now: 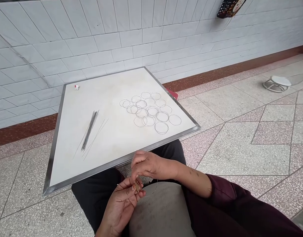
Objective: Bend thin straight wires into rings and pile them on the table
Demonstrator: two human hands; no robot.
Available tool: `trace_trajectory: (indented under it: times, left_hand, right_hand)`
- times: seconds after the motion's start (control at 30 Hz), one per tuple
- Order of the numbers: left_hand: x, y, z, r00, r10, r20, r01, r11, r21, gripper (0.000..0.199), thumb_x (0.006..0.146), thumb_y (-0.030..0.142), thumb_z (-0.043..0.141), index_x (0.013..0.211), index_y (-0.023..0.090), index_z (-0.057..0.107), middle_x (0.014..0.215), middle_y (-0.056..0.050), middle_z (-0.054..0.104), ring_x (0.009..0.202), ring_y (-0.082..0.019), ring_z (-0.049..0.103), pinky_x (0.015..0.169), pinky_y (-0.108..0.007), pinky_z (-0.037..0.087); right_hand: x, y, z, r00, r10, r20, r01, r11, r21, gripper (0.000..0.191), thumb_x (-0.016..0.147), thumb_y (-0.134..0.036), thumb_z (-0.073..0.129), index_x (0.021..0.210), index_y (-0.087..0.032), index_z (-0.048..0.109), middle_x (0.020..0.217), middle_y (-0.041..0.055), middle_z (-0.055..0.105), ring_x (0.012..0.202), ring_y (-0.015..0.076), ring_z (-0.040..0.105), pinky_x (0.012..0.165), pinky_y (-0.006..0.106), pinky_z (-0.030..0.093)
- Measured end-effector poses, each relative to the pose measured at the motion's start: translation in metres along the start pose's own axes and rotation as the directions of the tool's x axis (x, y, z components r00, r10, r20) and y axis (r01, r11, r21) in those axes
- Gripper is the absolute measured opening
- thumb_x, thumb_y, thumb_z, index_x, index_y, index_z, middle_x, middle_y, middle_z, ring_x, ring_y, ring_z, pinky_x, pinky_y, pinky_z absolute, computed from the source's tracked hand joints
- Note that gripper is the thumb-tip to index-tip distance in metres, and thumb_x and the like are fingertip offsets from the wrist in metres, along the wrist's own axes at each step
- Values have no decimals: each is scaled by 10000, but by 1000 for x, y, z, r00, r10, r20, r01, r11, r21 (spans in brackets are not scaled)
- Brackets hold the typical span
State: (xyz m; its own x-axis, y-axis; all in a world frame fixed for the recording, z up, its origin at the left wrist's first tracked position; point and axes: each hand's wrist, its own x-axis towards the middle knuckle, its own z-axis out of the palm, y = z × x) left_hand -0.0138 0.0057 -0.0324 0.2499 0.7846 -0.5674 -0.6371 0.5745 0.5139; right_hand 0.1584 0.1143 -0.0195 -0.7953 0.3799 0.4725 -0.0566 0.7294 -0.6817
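My left hand (122,204) is palm up over my lap, its fingertips pinched on a small brown piece (138,187). Just above it, my right hand (148,164) is closed, thumb and fingers together at the top of that piece. A thin curved wire (155,190) arcs below my right hand, over a grey surface at my lap; its ends are hidden at the fingers. On the white table (114,89), several thin wire rings (161,128) overlap at the right. A bundle of straight wires (89,131) lies at the left, a few loose beside it.
A small red and white object (77,87) sits near the table's far left corner. The metal table edge (122,160) runs just beyond my hands. Behind stands a tiled wall (131,36). A low round stool (277,83) is on the floor at the right.
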Motion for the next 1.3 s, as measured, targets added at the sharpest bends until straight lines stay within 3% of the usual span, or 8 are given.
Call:
trace_trajectory:
  times: [0.2,0.3,0.4,0.5,0.6,0.8,1.17,1.3]
  left_hand:
    - [1,-2,3,1000,8,-22,-9,1000,-26,258,559,185,929,775,150,792,787,-46,722,757,-150,640,762,-277,522]
    - [2,-1,3,999,27,-36,-29,997,-76,241,584,178,919,779,157,779,801,-31,711,716,-132,629,770,-289,534]
    - [4,0,3,995,71,-74,-82,984,-158,179,636,163,889,740,160,743,834,-25,699,746,-135,638,803,-304,547]
    - [6,0,1,986,120,-117,-146,960,-239,170,657,162,877,728,171,723,860,-27,704,812,-142,656,811,-286,555]
    - [9,0,1,975,198,-99,-218,935,-279,163,680,173,867,727,170,711,807,-8,693,766,-115,646,786,-249,559]
    - [11,0,2,964,257,-66,-264,902,-342,150,701,145,851,770,163,719,823,-8,716,799,-112,672,772,-211,565]
    - [12,-2,4,962,249,-109,-272,885,-379,197,676,89,854,802,165,723,820,1,721,722,-97,662,771,-238,582]
    - [14,-3,1,952,261,-159,-302,879,-369,200,670,78,851,793,161,718,838,-13,723,737,-104,665,772,-239,580]
  right_hand:
    - [1,3,-1,995,-90,45,92,995,-41,208,1012,-179,499,929,-198,689,888,30,646,818,125,540,849,282,440]
    - [1,4,0,996,-63,-63,60,997,-40,188,1024,-270,507,1001,-196,678,921,44,648,878,143,554,868,293,454]
    - [-1,1,2,969,68,-237,-85,995,-60,264,1011,-387,520,1134,-178,625,1034,92,645,1025,191,540,920,341,461]
    - [-3,-3,9,935,94,-343,-133,987,-93,262,991,-431,549,1043,-181,609,946,73,662,937,193,556,873,353,467]
    - [-5,-5,24,956,7,-292,-67,978,-196,270,932,-463,642,912,-196,604,819,20,677,847,175,574,847,347,457]
    - [-6,-6,47,943,-65,-326,-78,911,-405,111,964,-314,619,968,-203,631,863,9,703,870,163,576,827,333,458]
    - [-2,-6,49,885,-128,-447,-70,913,-401,91,956,-217,607,894,-210,673,721,-12,668,841,155,577,766,314,455]
    - [-3,-5,44,918,-87,-386,-92,902,-422,79,960,-294,634,959,-234,685,800,-23,715,923,161,604,854,342,429]
